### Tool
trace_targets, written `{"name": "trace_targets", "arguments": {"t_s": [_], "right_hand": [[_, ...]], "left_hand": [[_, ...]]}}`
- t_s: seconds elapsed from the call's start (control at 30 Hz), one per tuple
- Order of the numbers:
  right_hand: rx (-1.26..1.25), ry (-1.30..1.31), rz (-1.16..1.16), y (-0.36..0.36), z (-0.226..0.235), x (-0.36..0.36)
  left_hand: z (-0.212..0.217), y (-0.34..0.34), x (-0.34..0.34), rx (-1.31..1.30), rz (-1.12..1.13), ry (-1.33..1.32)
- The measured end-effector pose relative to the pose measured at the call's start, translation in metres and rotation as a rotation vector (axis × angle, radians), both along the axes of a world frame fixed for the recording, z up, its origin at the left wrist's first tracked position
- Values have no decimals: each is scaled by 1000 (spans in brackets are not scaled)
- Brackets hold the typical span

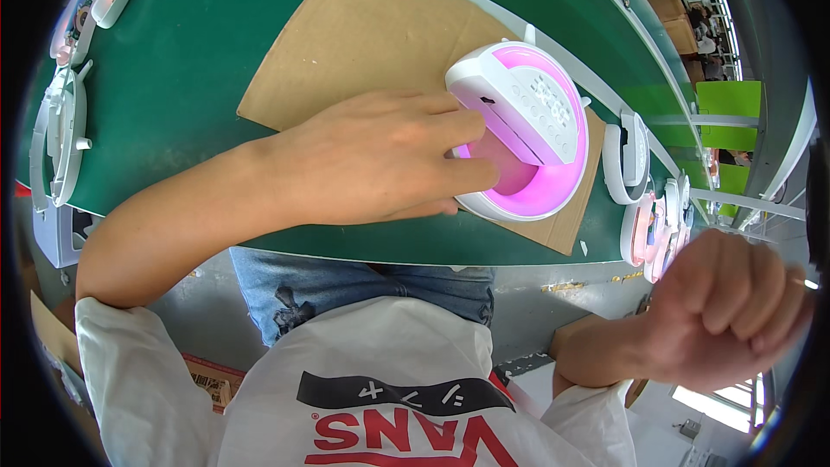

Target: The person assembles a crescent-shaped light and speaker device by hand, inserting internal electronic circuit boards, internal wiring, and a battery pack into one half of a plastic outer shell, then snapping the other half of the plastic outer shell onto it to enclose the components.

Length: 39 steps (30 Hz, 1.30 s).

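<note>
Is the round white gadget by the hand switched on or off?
On: the white gadget is lit, with a bright pink-purple glow inside its rim, by the left hand.

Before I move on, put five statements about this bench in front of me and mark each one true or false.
1. The left hand has its fingers at the opening of a white lamp. True.
2. The lamp stands on brown cardboard. True.
3. The right hand lies flat on the cardboard. False: it is curled into a fist, off to the right and apart from the cardboard.
4. The lamp's inside is dark. False: it glows pink-purple.
5. More white devices are in view on both the left and right sides. True.
</note>
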State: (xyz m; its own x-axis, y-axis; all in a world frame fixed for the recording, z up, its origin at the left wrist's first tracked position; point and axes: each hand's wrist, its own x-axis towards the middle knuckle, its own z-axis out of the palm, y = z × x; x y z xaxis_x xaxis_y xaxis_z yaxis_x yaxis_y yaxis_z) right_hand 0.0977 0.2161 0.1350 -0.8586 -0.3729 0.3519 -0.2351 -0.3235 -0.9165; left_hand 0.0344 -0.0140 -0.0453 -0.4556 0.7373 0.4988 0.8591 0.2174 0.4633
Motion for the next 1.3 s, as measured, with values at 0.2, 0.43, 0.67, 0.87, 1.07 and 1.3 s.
{"name": "trace_targets", "arguments": {"t_s": [0.2, 0.43, 0.67, 0.87, 1.07, 1.3], "right_hand": [[10, -105, -389, -24, -130, 11], [-82, -324, -321, -13, -109, -5], [-156, -160, -16, 16, -11, -2], [233, 105, -495, 6, -156, 7], [-119, -254, -249, -7, -121, -2], [-134, -256, -115, 18, -27, -8]], "left_hand": [[2, 2, -1, 20, -17, -2], [5, 3, 2, -7, 11, 163], [14, -7, -7, 59, -25, 73], [19, -9, -15, -85, -18, 3], [17, -5, -6, -68, 85, 187], [24, -16, -13, -110, 22, 120]]}}
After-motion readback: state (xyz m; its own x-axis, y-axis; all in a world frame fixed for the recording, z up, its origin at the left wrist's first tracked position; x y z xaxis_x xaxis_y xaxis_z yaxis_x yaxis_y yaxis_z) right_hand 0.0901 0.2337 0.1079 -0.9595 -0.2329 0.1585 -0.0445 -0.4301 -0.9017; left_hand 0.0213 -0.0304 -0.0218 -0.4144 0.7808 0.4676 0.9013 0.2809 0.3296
